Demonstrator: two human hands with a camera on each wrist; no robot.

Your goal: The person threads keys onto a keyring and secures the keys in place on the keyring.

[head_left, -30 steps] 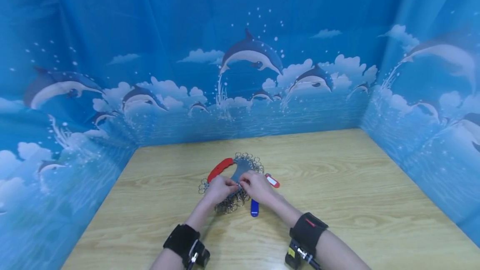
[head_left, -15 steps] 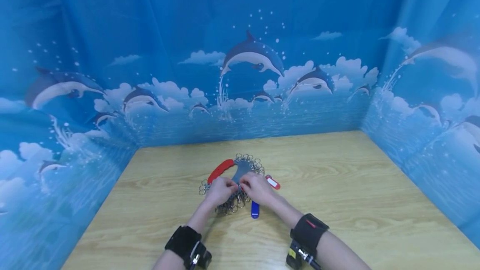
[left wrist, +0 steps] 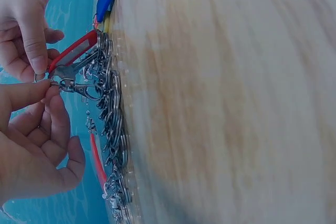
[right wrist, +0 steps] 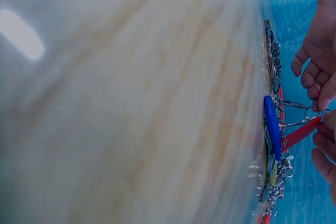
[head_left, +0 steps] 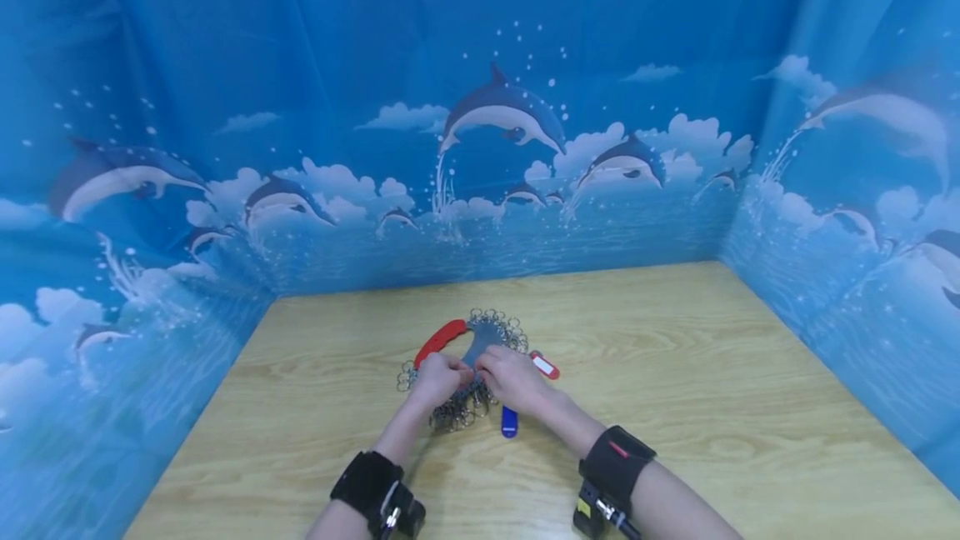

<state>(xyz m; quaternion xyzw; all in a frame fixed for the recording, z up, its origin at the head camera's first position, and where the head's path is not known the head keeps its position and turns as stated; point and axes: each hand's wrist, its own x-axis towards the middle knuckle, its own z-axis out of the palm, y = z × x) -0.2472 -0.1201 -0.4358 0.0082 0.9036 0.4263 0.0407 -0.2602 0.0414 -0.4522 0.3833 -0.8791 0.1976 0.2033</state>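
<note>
Both hands meet over a mass of metal swivel clasps with split rings [head_left: 459,415]. My left hand [head_left: 438,377] pinches the ring end of one swivel clasp [left wrist: 68,85] between thumb and finger. My right hand [head_left: 513,377] pinches a small key ring [left wrist: 39,77] right beside it. From that ring hang a red key tag [left wrist: 73,51] with a pale label and a silver key [left wrist: 65,72]. In the right wrist view the red key tag [right wrist: 303,132] slants down from the right fingertips. Fingers hide the exact meeting of the two rings.
A grey curved plate [head_left: 482,338] and a red curved piece [head_left: 441,340] lie behind the hands, ringed by more clasps. To the right lie a red key tag [head_left: 545,366] and, nearer, a blue key tag [head_left: 509,422]. The wooden table [head_left: 675,407] meets a blue dolphin curtain [head_left: 495,107].
Both hands stay over the same spot, their fingertips shifting slightly. A bit of red now shows under the left fingers. The tags on the table have not moved.
</note>
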